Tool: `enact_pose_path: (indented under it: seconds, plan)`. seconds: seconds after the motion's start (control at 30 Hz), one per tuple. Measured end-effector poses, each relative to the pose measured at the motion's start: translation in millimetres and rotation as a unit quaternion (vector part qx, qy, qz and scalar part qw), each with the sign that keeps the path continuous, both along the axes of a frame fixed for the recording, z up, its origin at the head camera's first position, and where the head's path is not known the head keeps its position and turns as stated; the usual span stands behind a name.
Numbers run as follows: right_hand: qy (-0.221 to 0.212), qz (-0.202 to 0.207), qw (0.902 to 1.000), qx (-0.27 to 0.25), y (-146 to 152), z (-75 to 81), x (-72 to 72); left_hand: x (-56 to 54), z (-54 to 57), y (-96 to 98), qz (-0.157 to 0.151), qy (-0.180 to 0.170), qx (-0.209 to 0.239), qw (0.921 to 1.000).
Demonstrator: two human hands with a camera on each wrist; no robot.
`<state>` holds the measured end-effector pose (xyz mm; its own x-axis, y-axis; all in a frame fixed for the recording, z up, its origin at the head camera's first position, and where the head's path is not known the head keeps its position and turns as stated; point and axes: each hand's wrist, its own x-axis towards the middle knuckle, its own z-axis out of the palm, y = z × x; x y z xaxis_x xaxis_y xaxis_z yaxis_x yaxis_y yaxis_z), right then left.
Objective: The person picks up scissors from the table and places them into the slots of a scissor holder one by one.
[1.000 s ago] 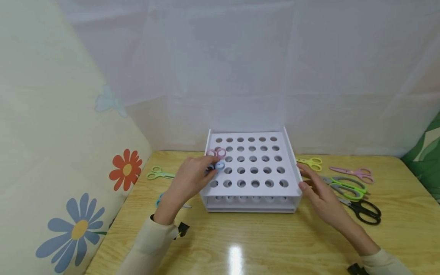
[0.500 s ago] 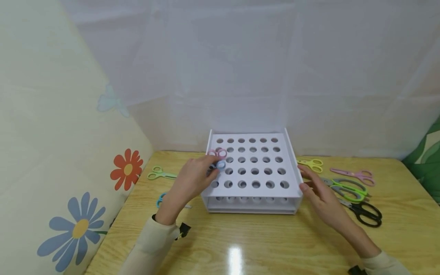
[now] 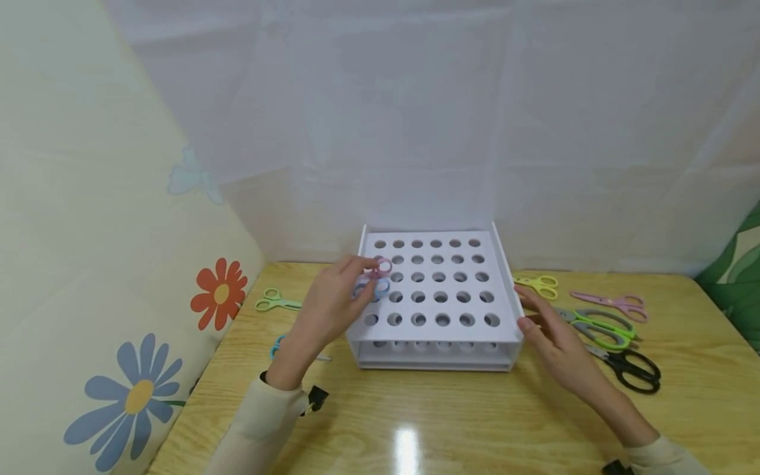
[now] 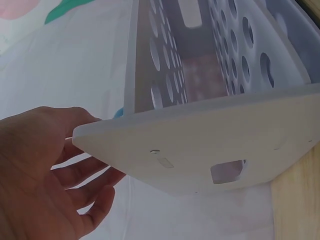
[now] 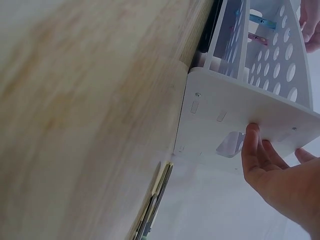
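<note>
A white rack point(image 3: 433, 333) with rows of round holes stands mid-table. Pink scissors point(image 3: 386, 265) and light blue scissors point(image 3: 382, 288) sit handles-up in its left column of holes. In the right wrist view, blue blades point(image 5: 267, 23) and pink blades point(image 5: 260, 38) hang beneath the perforated top. My left hand point(image 3: 329, 300) pinches the pink handles between index finger and thumb, the thumb overlapping the blue handles in the head view. Its other fingers curl loosely beside the rack. My right hand point(image 3: 555, 349) rests its fingertips against the rack's right side panel point(image 5: 215, 107).
Green scissors point(image 3: 273, 300) and blue-handled scissors point(image 3: 278, 346) lie left of the rack. To its right are yellow scissors point(image 3: 543, 285), purple-pink scissors point(image 3: 623, 303), green-and-grey scissors point(image 3: 611, 330) and black scissors point(image 3: 638, 369). A white curtain point(image 3: 415, 132) hangs behind the table.
My left fingers have let go of the light blue handles and moved up slightly to the pink ones. My right hand stays against the rack's side.
</note>
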<state>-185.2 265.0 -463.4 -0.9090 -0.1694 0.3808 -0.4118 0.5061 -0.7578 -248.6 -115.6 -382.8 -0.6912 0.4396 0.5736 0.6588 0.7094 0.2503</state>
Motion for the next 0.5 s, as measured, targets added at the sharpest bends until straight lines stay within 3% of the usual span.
enact_pose_path:
  seconds: [0.2, 0.5]
  plan:
    - [0.007, 0.0, 1.0, -0.001, -0.4, 0.5, 0.0, 0.1, 3.8, -1.4, -0.01, 0.031, 0.021, 0.9993]
    - [0.01, 0.012, 0.9998, -0.01, -0.5, 2.2, 0.8, 2.2, 7.4, -5.4, 0.0, 0.021, 0.028, 0.9994]
